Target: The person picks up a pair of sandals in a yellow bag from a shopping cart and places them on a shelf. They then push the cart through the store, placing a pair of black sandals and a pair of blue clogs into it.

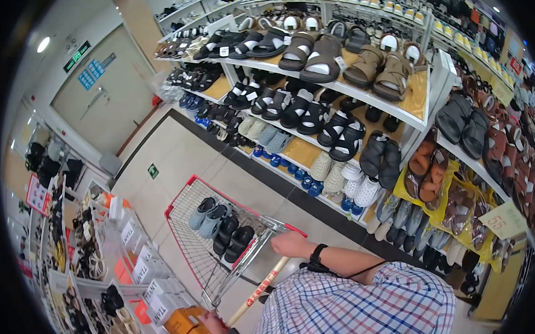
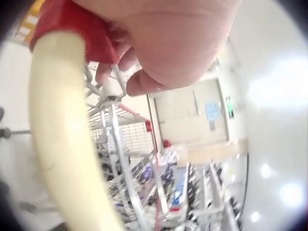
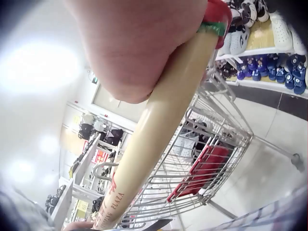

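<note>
A wire shopping cart [image 1: 185,246] with a cream handle [image 1: 257,297] stands before the person. The right hand [image 1: 291,244] grips one end of the handle; its palm [image 3: 137,53] lies over the cream bar [image 3: 149,130] beside a red and green end piece. At the other end is the left hand [image 1: 215,324], partly cut off from sight; in the left wrist view this hand [image 2: 168,43] is curled at the red end piece [image 2: 77,24]. Inside the cart lie grey-blue clogs [image 1: 209,224] and black sandals [image 1: 234,239].
Shelves of sandals [image 1: 324,63] run along the far side and right. Shoe racks and white boxes [image 1: 143,268] flank the cart on the left, with an orange box [image 1: 185,322] near the left hand. Beyond the tiled floor [image 1: 156,145] is a closed door [image 1: 108,94].
</note>
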A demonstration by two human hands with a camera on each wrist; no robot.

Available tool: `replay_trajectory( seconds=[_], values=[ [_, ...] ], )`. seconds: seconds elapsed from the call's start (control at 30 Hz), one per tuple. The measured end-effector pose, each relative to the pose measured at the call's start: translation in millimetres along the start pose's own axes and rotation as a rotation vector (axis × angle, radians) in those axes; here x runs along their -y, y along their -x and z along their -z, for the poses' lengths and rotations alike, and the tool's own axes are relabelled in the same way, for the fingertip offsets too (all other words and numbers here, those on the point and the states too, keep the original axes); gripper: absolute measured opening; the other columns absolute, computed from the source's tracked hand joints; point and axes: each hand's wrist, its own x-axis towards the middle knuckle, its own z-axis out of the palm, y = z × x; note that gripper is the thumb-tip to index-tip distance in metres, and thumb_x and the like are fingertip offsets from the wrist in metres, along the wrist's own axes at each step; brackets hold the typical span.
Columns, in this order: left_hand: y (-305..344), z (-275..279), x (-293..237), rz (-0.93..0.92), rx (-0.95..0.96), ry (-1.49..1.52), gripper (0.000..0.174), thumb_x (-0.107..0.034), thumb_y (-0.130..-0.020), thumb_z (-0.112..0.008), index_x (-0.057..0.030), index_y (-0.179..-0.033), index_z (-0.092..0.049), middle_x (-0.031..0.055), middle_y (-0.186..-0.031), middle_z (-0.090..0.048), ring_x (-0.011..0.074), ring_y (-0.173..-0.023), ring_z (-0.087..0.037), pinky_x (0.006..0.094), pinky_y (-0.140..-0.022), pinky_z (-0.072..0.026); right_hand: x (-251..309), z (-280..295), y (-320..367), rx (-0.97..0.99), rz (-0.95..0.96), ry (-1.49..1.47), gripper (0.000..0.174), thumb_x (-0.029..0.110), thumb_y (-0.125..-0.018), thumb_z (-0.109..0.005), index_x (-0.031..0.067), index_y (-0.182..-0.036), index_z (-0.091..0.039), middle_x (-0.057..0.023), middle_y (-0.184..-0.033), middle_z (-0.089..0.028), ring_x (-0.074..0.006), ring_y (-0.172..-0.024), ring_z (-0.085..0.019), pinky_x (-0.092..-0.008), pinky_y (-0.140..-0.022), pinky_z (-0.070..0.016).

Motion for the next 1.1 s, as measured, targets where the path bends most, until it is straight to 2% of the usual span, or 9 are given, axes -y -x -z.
replay_trajectory(
  seconds=[0.03,0.13,0.17,0.27,0.3,0.33,0.4,0.87,1.1],
  values=[
    [-10,11,5,0.23,0.209,0.473,0.031,-0.027,-0.093,-0.051,0.0004,-0.103,-0.063,0.0091,-0.077,-0.061,0.0255,-0.074,-0.061,0.036,-0.061,-0.0522,-5,2,2,-0.047,0.079,-0.021,0.011,0.018,-0.085,-0.055,0.0102,-0.082,-0.062,-0.008,-0.081,-0.063,-0.0286,-0.079,-0.063,-0.0446,-0.068,-0.0485],
    [-31,16,5,0.207,0.285,0.388,0.031,-0.026,-0.093,-0.051,0.0003,-0.103,-0.063,0.0094,-0.079,-0.061,0.0256,-0.075,-0.061,0.036,-0.062,-0.052,-6,17,15,-0.362,-0.013,-0.049,0.012,0.018,-0.083,-0.057,0.0095,-0.09,-0.063,-0.0092,-0.091,-0.062,-0.0285,-0.093,-0.059,-0.0416,-0.087,-0.0445],
    [-34,18,4,0.2,0.317,0.353,0.031,-0.026,-0.092,-0.051,0.0003,-0.104,-0.063,0.0095,-0.08,-0.061,0.0257,-0.076,-0.061,0.0361,-0.063,-0.0519,-8,33,21,-0.265,-0.04,0.016,0.021,0.023,-0.084,-0.059,0.0105,-0.1,-0.064,-0.0113,-0.099,-0.061,-0.0275,-0.1,-0.057,-0.0416,-0.094,-0.0403],
    [-41,-15,7,0.182,0.454,0.294,0.031,-0.026,-0.092,-0.052,0.0001,-0.104,-0.063,0.0098,-0.082,-0.062,0.0259,-0.077,-0.061,0.0362,-0.064,-0.0516,-9,48,38,-0.138,-0.17,0.273,0.033,0.03,-0.086,-0.062,0.0103,-0.112,-0.06,-0.0146,-0.1,-0.061,-0.0286,-0.1,-0.058,-0.0416,-0.092,-0.042],
    [-45,-35,5,0.164,0.501,0.293,0.031,-0.026,-0.092,-0.052,0.0,-0.105,-0.063,0.0099,-0.082,-0.062,0.0259,-0.078,-0.061,0.0362,-0.065,-0.0515,-34,30,34,0.063,-0.231,0.024,0.042,0.038,-0.089,-0.062,0.0098,-0.119,-0.055,-0.0187,-0.103,-0.06,-0.0328,-0.099,-0.059,-0.0426,-0.088,-0.0449],
    [-50,-59,0,0.139,0.545,0.295,0.031,-0.026,-0.092,-0.052,0.0,-0.105,-0.063,0.01,-0.083,-0.062,0.026,-0.078,-0.061,0.0363,-0.066,-0.0514,-54,11,31,0.043,-0.275,-0.344,0.045,0.042,-0.091,-0.06,0.0098,-0.121,-0.053,-0.0206,-0.103,-0.059,-0.0361,-0.094,-0.06,-0.0436,-0.082,-0.0483],
    [-61,-96,-11,0.086,0.631,0.283,0.031,-0.026,-0.091,-0.053,-0.0001,-0.105,-0.063,0.0102,-0.084,-0.062,0.0261,-0.08,-0.062,0.0363,-0.067,-0.0513,-71,-1,26,0.045,-0.214,-0.43,0.041,0.04,-0.092,-0.059,0.0096,-0.119,-0.052,-0.0197,-0.106,-0.057,-0.0336,-0.086,-0.062,-0.0427,-0.076,-0.05],
    [-46,-138,23,-0.051,1.009,-0.115,0.032,-0.025,-0.089,-0.056,-0.0009,-0.109,-0.063,0.0117,-0.094,-0.064,0.027,-0.087,-0.063,0.0369,-0.074,-0.05,-69,11,11,0.187,-0.171,-0.404,0.03,0.025,-0.089,-0.061,0.0071,-0.112,-0.055,-0.0186,-0.11,-0.057,-0.0347,-0.103,-0.056,-0.0408,-0.091,-0.0453],
    [-24,-180,40,-0.122,1.164,-0.28,0.033,-0.024,-0.088,-0.057,-0.0013,-0.111,-0.063,0.0125,-0.099,-0.065,0.0275,-0.091,-0.063,0.0371,-0.078,-0.0493,-88,-11,10,0.154,-0.131,-0.379,0.038,0.033,-0.09,-0.06,0.0096,-0.118,-0.053,-0.0218,-0.109,-0.054,-0.0352,-0.097,-0.057,-0.0407,-0.085,-0.0471]
  ],
)
